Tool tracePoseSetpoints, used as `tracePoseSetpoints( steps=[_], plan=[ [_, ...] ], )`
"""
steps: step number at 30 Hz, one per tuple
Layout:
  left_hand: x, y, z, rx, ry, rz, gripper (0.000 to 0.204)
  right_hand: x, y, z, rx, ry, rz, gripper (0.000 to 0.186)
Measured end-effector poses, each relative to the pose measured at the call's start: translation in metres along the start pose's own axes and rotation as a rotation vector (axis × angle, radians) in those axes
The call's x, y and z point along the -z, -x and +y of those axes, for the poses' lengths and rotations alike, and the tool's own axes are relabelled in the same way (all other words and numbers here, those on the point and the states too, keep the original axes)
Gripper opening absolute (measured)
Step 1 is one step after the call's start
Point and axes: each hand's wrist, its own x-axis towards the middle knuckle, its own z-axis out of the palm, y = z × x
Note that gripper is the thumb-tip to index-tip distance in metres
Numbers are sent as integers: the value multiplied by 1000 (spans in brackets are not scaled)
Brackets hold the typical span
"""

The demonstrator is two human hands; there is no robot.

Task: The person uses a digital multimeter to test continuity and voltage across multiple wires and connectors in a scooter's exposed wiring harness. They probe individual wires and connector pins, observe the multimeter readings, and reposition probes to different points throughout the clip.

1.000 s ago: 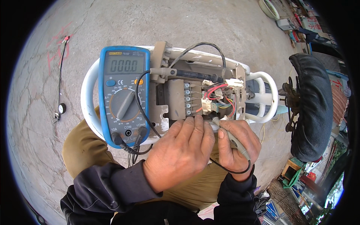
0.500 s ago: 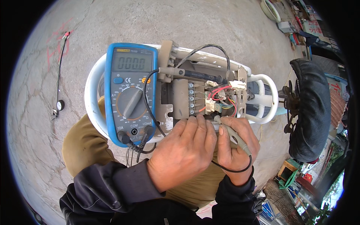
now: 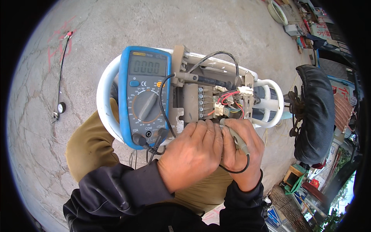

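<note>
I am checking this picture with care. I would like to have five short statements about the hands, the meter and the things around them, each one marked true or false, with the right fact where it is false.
1. The left hand is beside the right hand, which holds a grey probe. True.
2. In the picture, a round gauge lies on the ground to the left of the multimeter. True.
3. The multimeter is red. False: it is blue.
4. Both hands are gloved. False: both are bare.
5. In the picture, a row of screws is to the left of the coloured wires. True.
</note>
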Motion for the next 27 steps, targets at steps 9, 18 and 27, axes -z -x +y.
tracePoseSetpoints(
  steps=[9, 18, 27],
  plan=[
    [2, 1, 3, 35, 17, -57, 47, 0, -2, 4, -4, -19, 5, 27],
    [0, 2, 3, 38, 5, -22, 46, -3, -4, 3, -40, -1, 10, 26],
    [3, 2, 3, 37, -1, -25, 44, 4, -7, 1, -7, 17, -37, 26]
  ],
)
